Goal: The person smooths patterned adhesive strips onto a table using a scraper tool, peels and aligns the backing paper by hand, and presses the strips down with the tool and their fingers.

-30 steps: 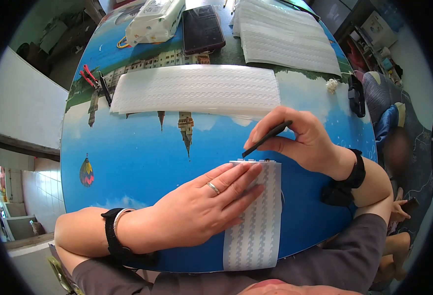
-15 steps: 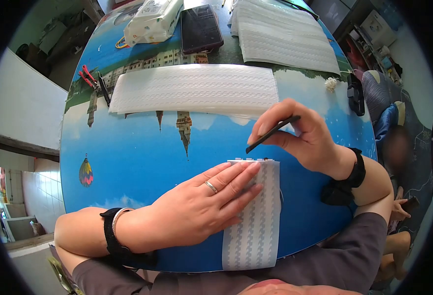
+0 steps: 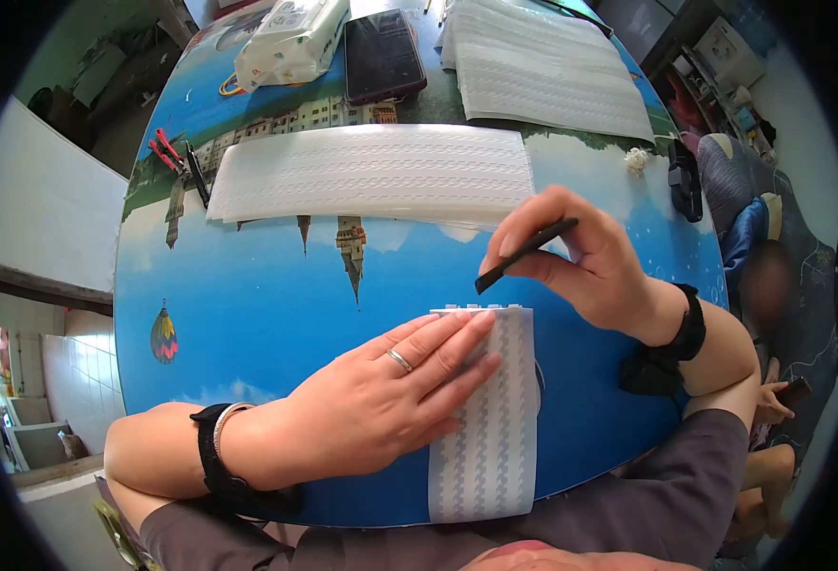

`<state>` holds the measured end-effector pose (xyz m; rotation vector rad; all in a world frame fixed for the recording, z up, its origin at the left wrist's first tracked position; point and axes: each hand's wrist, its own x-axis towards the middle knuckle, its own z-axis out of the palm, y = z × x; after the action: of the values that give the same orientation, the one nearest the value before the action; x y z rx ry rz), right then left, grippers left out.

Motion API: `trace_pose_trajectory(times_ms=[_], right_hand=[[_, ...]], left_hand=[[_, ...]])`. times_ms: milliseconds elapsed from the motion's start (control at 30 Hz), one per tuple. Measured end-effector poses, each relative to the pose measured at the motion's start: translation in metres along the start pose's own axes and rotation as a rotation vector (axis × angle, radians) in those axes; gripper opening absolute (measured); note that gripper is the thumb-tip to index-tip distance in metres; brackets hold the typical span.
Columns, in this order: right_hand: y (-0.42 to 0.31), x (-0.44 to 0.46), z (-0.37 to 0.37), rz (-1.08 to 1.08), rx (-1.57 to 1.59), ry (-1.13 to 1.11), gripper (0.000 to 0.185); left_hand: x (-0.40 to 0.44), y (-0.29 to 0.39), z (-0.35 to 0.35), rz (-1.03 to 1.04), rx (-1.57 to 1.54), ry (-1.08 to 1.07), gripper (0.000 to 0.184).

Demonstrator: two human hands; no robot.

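My left hand (image 3: 390, 390) lies flat with its fingers stretched out, pressing on a pale translucent strip (image 3: 485, 466) with rows of small wavy grey marks. Small white tabs (image 3: 493, 307) stick up along the strip's far edge, just beyond my fingertips. Above that edge, my right hand (image 3: 571, 257) pinches a slim black tweezers-like tool (image 3: 523, 257) between thumb and fingers. The tool slants down to the left, its tip a little apart from the strip. Part of the strip is hidden beneath my left hand.
A long white patterned sheet (image 3: 371, 176) lies across the table (image 3: 247, 314). Farther back are a packet of wipes (image 3: 290, 48), a phone (image 3: 385, 57) and stacked white sheets (image 3: 552, 81). Red-handled pliers (image 3: 165, 152) and a black pen-like item (image 3: 197, 176) lie left. Another person's hand (image 3: 771, 407) shows at right.
The whole view has shifted slightly. A dark spot seen earlier at the right of the strip's far edge no longer shows; a white tab is visible there. Both hands keep nearly the same pose.
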<state>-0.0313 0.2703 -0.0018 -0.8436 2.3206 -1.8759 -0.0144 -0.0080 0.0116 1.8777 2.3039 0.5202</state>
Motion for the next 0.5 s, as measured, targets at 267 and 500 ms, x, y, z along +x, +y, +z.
trace_pose_trajectory(times_ms=[267,500], right_hand=[[-0.0012,0.002,-0.003,-0.09,-0.214,-0.086,0.025],[-0.0048,0.0053,-0.0062,-0.215,-0.355,-0.174,0.024]], left_hand=[[-0.0016,-0.0001,0.0008,-0.011,0.036,0.023,0.077],[-0.0028,0.0006,0.0016,-0.026,0.024,0.031,0.074]])
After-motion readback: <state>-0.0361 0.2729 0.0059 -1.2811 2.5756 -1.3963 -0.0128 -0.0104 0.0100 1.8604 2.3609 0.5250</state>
